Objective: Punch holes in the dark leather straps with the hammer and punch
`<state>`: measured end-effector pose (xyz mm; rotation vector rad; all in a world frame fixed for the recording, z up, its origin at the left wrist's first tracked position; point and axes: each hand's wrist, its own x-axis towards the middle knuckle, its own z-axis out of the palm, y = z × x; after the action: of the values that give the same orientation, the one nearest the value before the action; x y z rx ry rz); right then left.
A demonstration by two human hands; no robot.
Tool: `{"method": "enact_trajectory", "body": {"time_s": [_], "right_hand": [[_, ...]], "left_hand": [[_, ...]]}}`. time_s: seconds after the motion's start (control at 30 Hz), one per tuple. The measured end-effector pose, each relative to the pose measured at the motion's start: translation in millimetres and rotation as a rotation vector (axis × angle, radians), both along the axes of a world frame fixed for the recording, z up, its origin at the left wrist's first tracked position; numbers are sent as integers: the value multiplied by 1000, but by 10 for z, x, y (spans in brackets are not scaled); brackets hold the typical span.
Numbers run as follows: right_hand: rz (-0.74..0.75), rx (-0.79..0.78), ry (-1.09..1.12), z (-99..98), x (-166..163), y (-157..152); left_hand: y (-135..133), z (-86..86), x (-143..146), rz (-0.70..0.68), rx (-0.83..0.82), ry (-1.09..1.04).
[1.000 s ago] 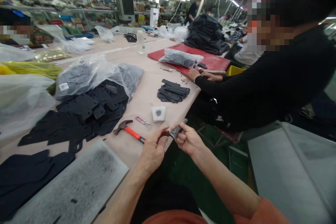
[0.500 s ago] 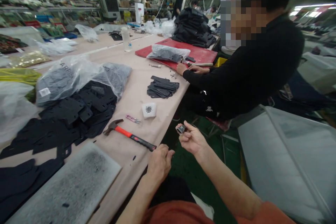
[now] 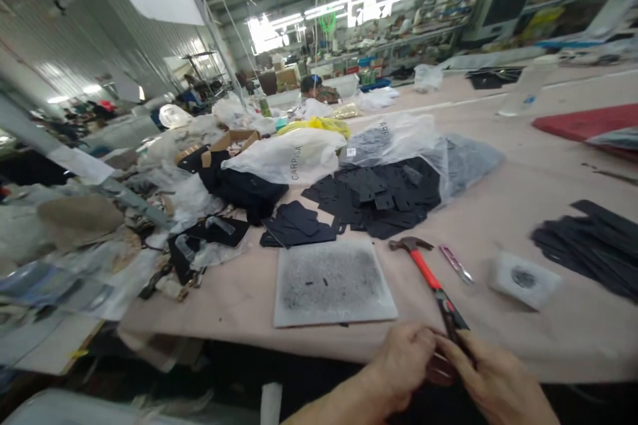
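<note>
Where left hand and right hand meet near hammer, each one's grasp cannot be told. Board lies on counter.

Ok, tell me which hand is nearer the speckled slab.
Left. The left hand is just off the speckled slab's near right corner; the right hand is farther to the right.
</note>
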<state>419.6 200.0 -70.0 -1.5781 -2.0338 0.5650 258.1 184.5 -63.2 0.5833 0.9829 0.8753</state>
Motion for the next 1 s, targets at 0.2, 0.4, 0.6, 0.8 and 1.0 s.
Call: {"method": "enact_trajectory", "body": {"time_s": [0.2,0.4,0.6,0.8,1.0], "right_hand": [[294,-132,-327,297,-922,260],[496,-169,-390,441,-1522,372],[635,-261,-282,451,-1813,499],[498,-421,113,502,-1972,660],[338,-465,176,545,-1978,765]], "left_hand": [[-168,65,-637,293,-22,-252],[-168,86,-998,457,-13,-220],[-74,45,-1287,538,-77,-229],[79,-25,-1588,589,-67,-53],[270,-82,-1838,659,-32,3]]}}
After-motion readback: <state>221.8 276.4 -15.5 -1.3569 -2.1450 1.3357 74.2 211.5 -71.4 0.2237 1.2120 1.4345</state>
